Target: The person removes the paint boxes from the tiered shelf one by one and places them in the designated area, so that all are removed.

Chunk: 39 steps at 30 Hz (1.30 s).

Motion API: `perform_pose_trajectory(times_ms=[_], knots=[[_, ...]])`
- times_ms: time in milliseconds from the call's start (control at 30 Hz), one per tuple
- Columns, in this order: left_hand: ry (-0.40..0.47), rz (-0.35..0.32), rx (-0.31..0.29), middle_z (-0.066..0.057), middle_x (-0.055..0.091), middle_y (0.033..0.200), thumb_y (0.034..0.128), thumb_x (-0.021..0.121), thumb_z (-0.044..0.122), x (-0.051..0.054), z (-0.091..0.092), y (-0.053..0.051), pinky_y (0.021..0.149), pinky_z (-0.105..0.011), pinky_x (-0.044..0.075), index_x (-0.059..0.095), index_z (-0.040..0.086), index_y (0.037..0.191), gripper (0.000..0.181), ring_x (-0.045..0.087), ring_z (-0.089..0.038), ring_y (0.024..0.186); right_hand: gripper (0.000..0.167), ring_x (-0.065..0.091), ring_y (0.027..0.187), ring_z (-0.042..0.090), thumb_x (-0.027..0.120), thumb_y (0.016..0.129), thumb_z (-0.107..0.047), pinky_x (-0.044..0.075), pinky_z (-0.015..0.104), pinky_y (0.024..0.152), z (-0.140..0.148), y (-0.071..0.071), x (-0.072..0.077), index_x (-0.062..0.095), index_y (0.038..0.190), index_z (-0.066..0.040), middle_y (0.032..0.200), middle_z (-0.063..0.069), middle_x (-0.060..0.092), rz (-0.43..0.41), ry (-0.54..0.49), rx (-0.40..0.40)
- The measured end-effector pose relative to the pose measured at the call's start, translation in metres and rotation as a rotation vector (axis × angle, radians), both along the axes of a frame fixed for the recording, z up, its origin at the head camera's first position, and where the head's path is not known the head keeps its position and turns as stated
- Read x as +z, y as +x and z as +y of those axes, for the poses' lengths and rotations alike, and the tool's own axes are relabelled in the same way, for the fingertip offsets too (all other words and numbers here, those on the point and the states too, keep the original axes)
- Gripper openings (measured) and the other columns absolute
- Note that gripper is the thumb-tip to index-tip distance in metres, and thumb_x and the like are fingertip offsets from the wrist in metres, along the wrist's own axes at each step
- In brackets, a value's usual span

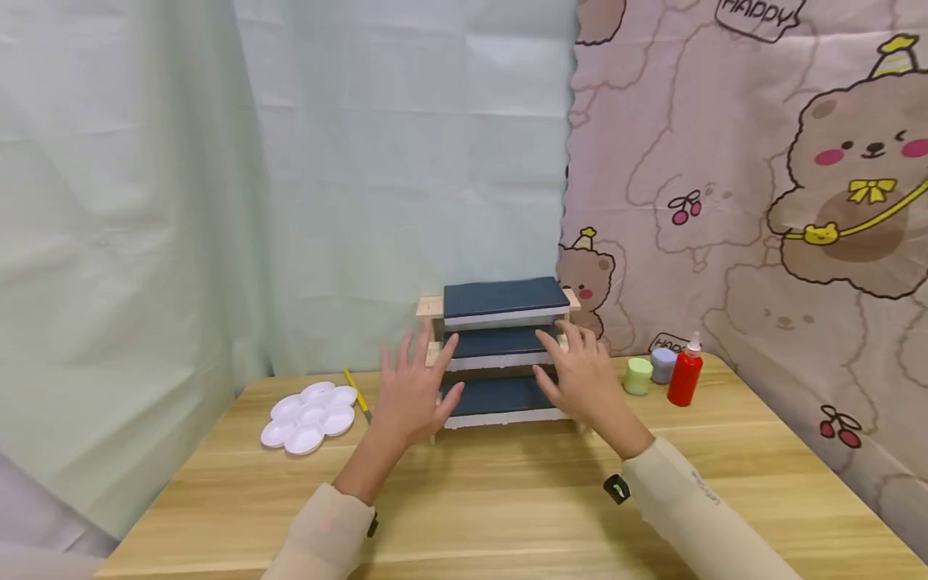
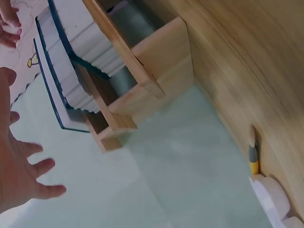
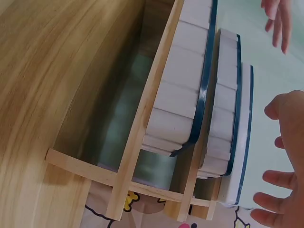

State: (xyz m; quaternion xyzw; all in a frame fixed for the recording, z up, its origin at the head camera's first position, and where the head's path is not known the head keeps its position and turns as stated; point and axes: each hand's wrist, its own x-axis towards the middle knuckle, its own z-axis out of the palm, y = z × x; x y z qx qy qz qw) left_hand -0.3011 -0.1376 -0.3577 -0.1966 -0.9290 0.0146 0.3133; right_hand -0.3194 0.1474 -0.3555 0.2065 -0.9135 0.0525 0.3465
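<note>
A stepped wooden rack (image 1: 430,307) on the table carries three white boxes with dark blue tops: an upper box (image 1: 505,298), a middle box (image 1: 500,342) and a lower box (image 1: 500,396). My left hand (image 1: 415,395) hovers before the rack's left side, fingers spread and holding nothing. On the other side my right hand (image 1: 583,374) is likewise spread in the air, gripping nothing. From the left wrist, the hand (image 2: 21,171) shows apart from the boxes. In the right wrist view, a gap separates the right hand (image 3: 287,156) from the dark blue tops.
A white flower-shaped palette (image 1: 312,416) lies at the left with a yellow-handled paintbrush (image 1: 354,389) beside it. Right of the rack stand a green jar (image 1: 638,376), a blue jar (image 1: 663,365) and a red squeeze bottle (image 1: 685,377). Curtains hang behind the table (image 1: 507,507).
</note>
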Motion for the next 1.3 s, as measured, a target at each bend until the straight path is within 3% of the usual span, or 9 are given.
perform_pose_trajectory(times_ms=[233, 467, 667, 867, 1100, 1300], knots=[[0.111, -0.016, -0.079, -0.013, 0.044, 0.149, 0.0945, 0.057, 0.043, -0.006, -0.014, 0.0, 0.096, -0.062, 0.042, 0.048, 0.022, 0.147, 0.057, 0.048, -0.038, 0.125, 0.052, 0.054, 0.109, 0.04, 0.064, 0.093, -0.039, 0.048, 0.054, 0.083, 0.007, -0.002, -0.001, 0.057, 0.138, -0.015, 0.129, 0.016, 0.053, -0.042, -0.065, 0.051], [0.216, -0.096, -0.133, -0.012, 0.053, 0.14, 0.0946, 0.064, 0.035, -0.012, -0.031, 0.0, 0.086, -0.058, 0.048, 0.057, 0.017, 0.138, 0.048, 0.054, -0.038, 0.118, 0.049, 0.057, 0.102, 0.037, 0.066, 0.092, -0.035, 0.051, 0.051, 0.077, 0.008, -0.008, 0.001, 0.059, 0.137, -0.015, 0.124, 0.017, 0.058, -0.066, -0.103, 0.055], [0.276, -0.146, -0.195, -0.011, 0.058, 0.131, 0.0945, 0.066, 0.03, -0.019, -0.043, -0.005, 0.089, -0.053, 0.05, 0.058, 0.013, 0.135, 0.045, 0.057, -0.034, 0.115, 0.046, 0.058, 0.094, 0.034, 0.065, 0.093, -0.035, 0.052, 0.048, 0.071, 0.012, -0.014, 0.007, 0.061, 0.134, -0.015, 0.118, 0.015, 0.06, -0.061, -0.128, 0.047], [0.347, -0.244, -0.205, -0.01, 0.061, 0.126, 0.0945, 0.066, 0.028, -0.025, -0.05, -0.006, 0.091, -0.053, 0.049, 0.06, 0.013, 0.133, 0.042, 0.058, -0.032, 0.113, 0.046, 0.06, 0.099, 0.035, 0.064, 0.094, -0.035, 0.053, 0.05, 0.076, 0.013, -0.02, 0.013, 0.06, 0.135, -0.014, 0.12, 0.016, 0.061, -0.103, -0.137, 0.058], [0.341, -0.379, -0.25, -0.01, 0.06, 0.132, 0.0958, 0.065, 0.028, -0.033, -0.052, -0.01, 0.098, -0.053, 0.046, 0.061, 0.011, 0.132, 0.041, 0.056, -0.034, 0.121, 0.044, 0.061, 0.096, 0.031, 0.065, 0.094, -0.032, 0.052, 0.049, 0.074, 0.02, -0.028, 0.022, 0.06, 0.132, -0.012, 0.123, 0.014, 0.062, -0.143, -0.209, 0.049], [0.329, -0.512, -0.226, -0.009, 0.057, 0.137, 0.0973, 0.063, 0.034, -0.035, -0.056, -0.009, 0.102, -0.055, 0.042, 0.061, 0.014, 0.134, 0.042, 0.05, -0.035, 0.128, 0.044, 0.059, 0.083, 0.024, 0.062, 0.095, -0.031, 0.05, 0.041, 0.064, 0.025, -0.038, 0.03, 0.058, 0.135, -0.012, 0.104, 0.01, 0.066, -0.203, -0.264, 0.062]])
